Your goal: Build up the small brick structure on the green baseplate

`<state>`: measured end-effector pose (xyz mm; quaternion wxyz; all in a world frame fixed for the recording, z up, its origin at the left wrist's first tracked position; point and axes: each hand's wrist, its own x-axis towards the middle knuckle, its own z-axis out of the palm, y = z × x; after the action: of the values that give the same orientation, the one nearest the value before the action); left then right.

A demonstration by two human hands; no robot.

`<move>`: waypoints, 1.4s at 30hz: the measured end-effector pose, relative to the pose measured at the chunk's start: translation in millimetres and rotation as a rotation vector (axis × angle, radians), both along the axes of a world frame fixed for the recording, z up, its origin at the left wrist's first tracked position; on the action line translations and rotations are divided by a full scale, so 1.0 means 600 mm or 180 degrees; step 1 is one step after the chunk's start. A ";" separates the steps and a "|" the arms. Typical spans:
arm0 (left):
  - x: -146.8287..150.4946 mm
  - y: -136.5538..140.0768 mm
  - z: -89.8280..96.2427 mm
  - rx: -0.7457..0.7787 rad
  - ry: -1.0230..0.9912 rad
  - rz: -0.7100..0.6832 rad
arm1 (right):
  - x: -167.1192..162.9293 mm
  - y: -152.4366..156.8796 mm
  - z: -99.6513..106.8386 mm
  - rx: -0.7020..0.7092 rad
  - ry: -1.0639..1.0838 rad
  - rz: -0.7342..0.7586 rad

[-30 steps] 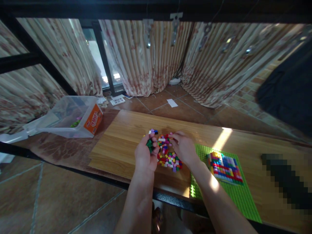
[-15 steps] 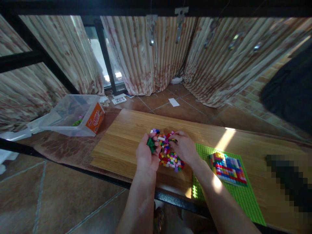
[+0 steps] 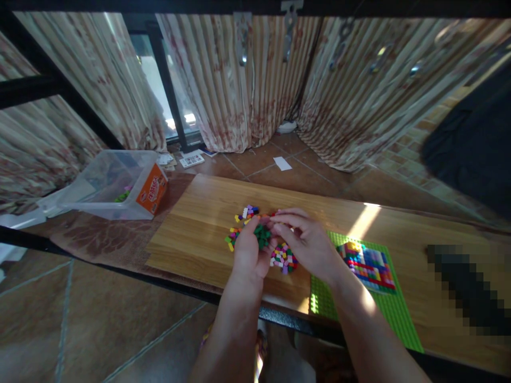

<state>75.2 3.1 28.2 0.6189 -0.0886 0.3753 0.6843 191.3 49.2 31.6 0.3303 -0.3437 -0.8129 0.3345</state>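
My left hand (image 3: 247, 252) is cupped, palm up, around several dark green building bricks (image 3: 262, 237) above the wooden board. Beside it, my right hand (image 3: 308, 240) has its thumb and fingers drawn together right by the green bricks; what the fingertips hold, if anything, is hidden. Loose coloured bricks (image 3: 284, 258) lie in a pile under and between both hands, partly covered by them. To the right, a green baseplate (image 3: 399, 319) carries a low multicoloured brick build (image 3: 373, 270), with my right forearm crossing the plate's near left part.
A clear plastic bin (image 3: 106, 183) with an orange label and a few bricks inside stands left of the wooden board (image 3: 191, 223). A dark pixelated shape (image 3: 467, 287) is at the right. Papers (image 3: 192, 159) and curtains (image 3: 259, 85) are behind.
My left hand has moved right with the green bricks, uncovering loose bricks on its left. My right hand has come over to the left palm. The view has shifted slightly.
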 end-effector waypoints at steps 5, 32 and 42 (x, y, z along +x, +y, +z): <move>-0.009 -0.004 0.005 0.0188 -0.0086 0.0050 | 0.054 0.003 -0.012 0.0046 -0.0457 -0.0616; -0.006 -0.009 0.014 0.0217 0.0179 0.0091 | 0.065 0.006 -0.067 -0.0255 -0.1880 -0.0769; -0.002 -0.006 0.008 0.0232 0.0228 0.0044 | 0.077 0.015 -0.065 -0.0271 -0.1976 -0.0407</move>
<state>74.1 -0.7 33.1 0.6032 -0.0441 0.3714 0.7045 237.6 58.5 -7.7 0.0721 -0.4933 -0.8369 0.2259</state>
